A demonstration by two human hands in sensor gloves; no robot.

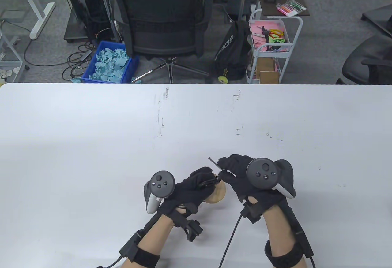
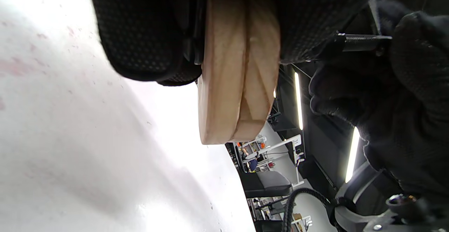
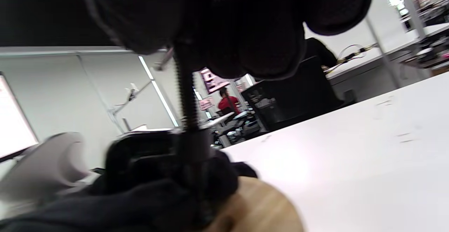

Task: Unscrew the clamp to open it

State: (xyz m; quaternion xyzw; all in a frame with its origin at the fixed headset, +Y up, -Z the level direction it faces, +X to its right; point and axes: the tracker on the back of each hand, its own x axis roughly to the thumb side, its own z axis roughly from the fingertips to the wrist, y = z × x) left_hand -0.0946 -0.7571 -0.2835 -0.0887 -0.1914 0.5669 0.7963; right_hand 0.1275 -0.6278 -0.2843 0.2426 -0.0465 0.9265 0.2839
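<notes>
Left hand (image 1: 193, 188) grip: clenched on clamp (image 1: 207, 183) with wooden discs (image 2: 238, 67). Right hand (image 1: 242, 173) grip: fingers pinch the threaded screw (image 3: 186, 95) above bench (image 1: 92, 145).

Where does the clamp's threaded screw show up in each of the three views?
Table view: the threaded screw runs diagonally at lower centre, between the left hand and right hand.
Left wrist view: only a short dark stretch at upper right, lying horizontally by the right hand's fingers.
Right wrist view: it stands near-vertical, left of centre, dropping from the fingers.
Shared landmark: the wooden discs beside the screw.
</notes>
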